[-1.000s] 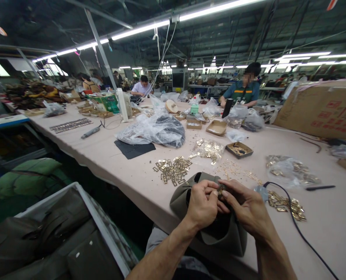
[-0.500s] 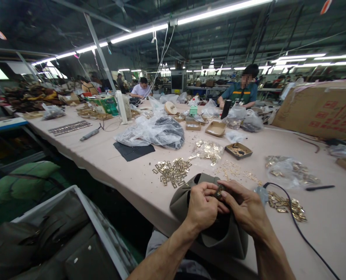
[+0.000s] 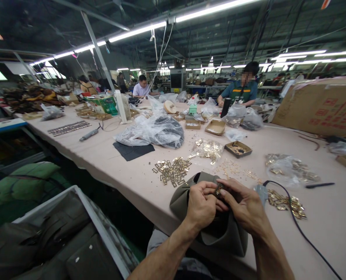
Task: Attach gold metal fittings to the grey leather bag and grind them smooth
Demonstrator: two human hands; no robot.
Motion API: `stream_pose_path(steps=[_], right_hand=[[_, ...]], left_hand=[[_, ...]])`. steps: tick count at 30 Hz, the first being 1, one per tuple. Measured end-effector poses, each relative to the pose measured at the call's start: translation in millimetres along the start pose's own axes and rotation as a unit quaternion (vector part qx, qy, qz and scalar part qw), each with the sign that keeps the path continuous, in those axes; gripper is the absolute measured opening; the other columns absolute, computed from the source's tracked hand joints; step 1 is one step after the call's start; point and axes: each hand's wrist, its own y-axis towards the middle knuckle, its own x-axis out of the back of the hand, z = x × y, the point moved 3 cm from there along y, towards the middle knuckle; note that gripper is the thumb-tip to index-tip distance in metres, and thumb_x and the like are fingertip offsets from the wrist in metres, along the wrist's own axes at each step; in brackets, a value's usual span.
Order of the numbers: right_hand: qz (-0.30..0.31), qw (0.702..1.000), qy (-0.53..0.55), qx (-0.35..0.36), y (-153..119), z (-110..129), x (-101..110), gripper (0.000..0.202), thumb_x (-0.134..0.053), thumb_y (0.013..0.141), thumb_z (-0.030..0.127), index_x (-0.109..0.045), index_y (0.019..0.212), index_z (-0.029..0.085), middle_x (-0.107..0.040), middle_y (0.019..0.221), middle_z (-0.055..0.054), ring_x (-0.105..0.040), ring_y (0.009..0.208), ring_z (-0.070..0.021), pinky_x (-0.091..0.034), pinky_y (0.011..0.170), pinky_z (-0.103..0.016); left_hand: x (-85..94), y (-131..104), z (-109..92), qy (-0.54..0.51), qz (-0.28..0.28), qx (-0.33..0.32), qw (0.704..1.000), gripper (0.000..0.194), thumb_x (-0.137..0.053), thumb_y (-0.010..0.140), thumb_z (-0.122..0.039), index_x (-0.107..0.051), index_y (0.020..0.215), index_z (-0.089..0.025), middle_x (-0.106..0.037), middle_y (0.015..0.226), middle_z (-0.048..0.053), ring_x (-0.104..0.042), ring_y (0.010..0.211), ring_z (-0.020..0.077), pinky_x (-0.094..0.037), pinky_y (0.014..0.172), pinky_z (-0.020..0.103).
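Note:
An olive-grey bag (image 3: 234,237) sits at the table's front edge with its dark inside showing. Over its opening, my left hand (image 3: 203,204) has its fingers curled on a small strap tab (image 3: 218,189) of the bag. My right hand (image 3: 245,206) pinches the same tab from the other side, thumb on top. A glint of brass-coloured metal shows on the tab between the fingertips; its exact shape is hidden. Just beyond the bag lies a loose pile of rectangular metal frames (image 3: 173,170). Right of my right hand is a heap of gold metal plates (image 3: 288,204).
A grey crate (image 3: 98,221) of dark bags stands at lower left. On the table are plastic bags of fittings (image 3: 208,151), a small tray (image 3: 238,149), a black cable (image 3: 298,229) and a pen (image 3: 319,186). A large cardboard box (image 3: 321,109) stands right. Two co-workers sit across.
My fingers have shifted slightly on the tab, which is tilted differently and shows more brass glint. Both hands and the bag stay in nearly the same place.

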Motion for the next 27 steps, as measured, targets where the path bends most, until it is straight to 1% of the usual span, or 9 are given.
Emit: stream_pose_path(steps=[4,8,11,17,20,23,27], right_hand=[[0.004,1.0,0.009,0.003,0.2,0.5,-0.9,0.03,-0.065,0.098,0.037,-0.075,0.123,0.023,-0.071,0.107,-0.007,-0.069,0.105,-0.0225,-0.06,0.081,-0.032],[0.004,1.0,0.01,0.005,-0.3,-2.8,-1.6,0.029,-0.065,0.099,0.036,-0.075,0.123,0.023,-0.071,0.114,-0.007,-0.068,0.108,-0.022,-0.059,0.083,-0.032],[0.004,1.0,0.01,0.006,-0.8,-3.6,-0.9,0.028,-0.066,0.099,0.035,-0.075,0.122,0.024,-0.071,0.115,-0.007,-0.068,0.11,-0.0223,-0.058,0.085,-0.032],[0.006,1.0,0.001,0.009,-1.0,0.6,0.0,0.029,-0.064,0.1,0.034,-0.074,0.125,0.024,-0.071,0.113,-0.007,-0.068,0.107,-0.0215,-0.058,0.086,-0.032],[0.002,1.0,-0.007,0.014,-0.7,0.3,-0.8,0.028,-0.064,0.099,0.033,-0.075,0.124,0.023,-0.072,0.115,-0.007,-0.069,0.107,-0.0217,-0.058,0.084,-0.032],[-0.004,1.0,-0.009,0.017,-0.8,-2.0,-1.4,0.028,-0.065,0.099,0.033,-0.075,0.123,0.023,-0.072,0.116,-0.008,-0.069,0.105,-0.0215,-0.059,0.08,-0.031],[-0.007,1.0,-0.004,0.019,-1.4,-3.8,-0.7,0.028,-0.065,0.099,0.033,-0.076,0.122,0.023,-0.073,0.115,-0.007,-0.07,0.105,-0.0214,-0.059,0.082,-0.03]], left_hand=[[-0.4,-1.4,-2.8,0.017,-0.004,-0.006,1.0,0.03,-0.074,0.083,-0.031,-0.063,0.103,-0.011,-0.076,0.076,0.01,-0.073,0.052,0.0186,-0.059,0.05,0.023],[-1.5,-1.0,-3.5,0.008,-0.007,-0.005,1.0,0.028,-0.074,0.08,-0.027,-0.063,0.1,-0.011,-0.077,0.08,0.011,-0.072,0.05,0.0185,-0.059,0.049,0.023],[-1.2,-0.7,-2.5,-0.005,-0.011,0.0,1.0,0.027,-0.074,0.077,-0.024,-0.063,0.099,-0.011,-0.078,0.083,0.011,-0.072,0.05,0.0183,-0.059,0.049,0.023],[-0.6,-1.9,-3.1,0.022,-0.002,-0.016,1.0,0.029,-0.072,0.084,-0.029,-0.064,0.104,-0.01,-0.078,0.083,0.012,-0.073,0.052,0.0179,-0.058,0.049,0.021],[-1.2,-2.1,-3.4,0.014,-0.003,-0.015,1.0,0.027,-0.071,0.082,-0.025,-0.063,0.103,-0.01,-0.078,0.088,0.014,-0.073,0.052,0.018,-0.059,0.049,0.022],[-1.2,-2.1,-3.3,0.007,-0.012,-0.012,1.0,0.026,-0.071,0.078,-0.022,-0.064,0.101,-0.01,-0.078,0.088,0.013,-0.073,0.052,0.0184,-0.059,0.048,0.022],[-0.9,-2.7,-2.5,-0.003,0.004,-0.008,1.0,0.029,-0.07,0.076,-0.021,-0.064,0.103,-0.01,-0.079,0.09,0.013,-0.074,0.052,0.0181,-0.058,0.049,0.021]])
